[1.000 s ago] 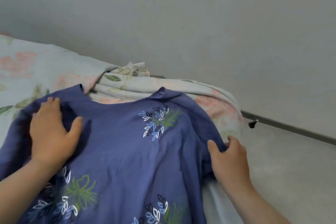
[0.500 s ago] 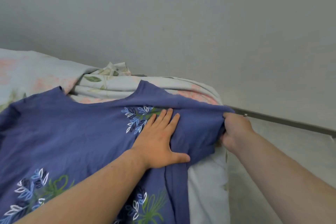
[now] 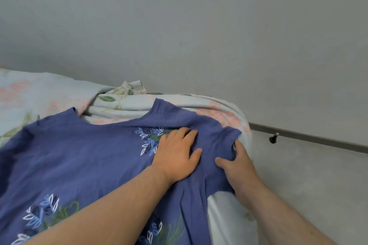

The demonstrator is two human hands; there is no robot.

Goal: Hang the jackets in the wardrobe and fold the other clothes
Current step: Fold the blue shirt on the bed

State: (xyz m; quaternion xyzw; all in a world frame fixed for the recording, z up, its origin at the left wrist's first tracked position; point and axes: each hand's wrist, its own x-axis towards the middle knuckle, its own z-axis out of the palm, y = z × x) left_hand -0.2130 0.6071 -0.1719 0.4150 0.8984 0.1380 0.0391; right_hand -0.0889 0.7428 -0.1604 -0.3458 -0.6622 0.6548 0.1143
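I am pinning the limp, light blue shirt with my flat left hand while my right hand is pinching its sleeve edge, the best hold.

Bed under me, covered by a pale floral sheet. Sheet bunched into folds along the bed's far edge, near the wall. Blue leaf-print top lies spread directly on the sheet, neckline toward the far edge, its right sleeve at the bed's far right corner. My hands rest on the top. Grey floor right of the bed; small dark doorstop on it by the skirting.
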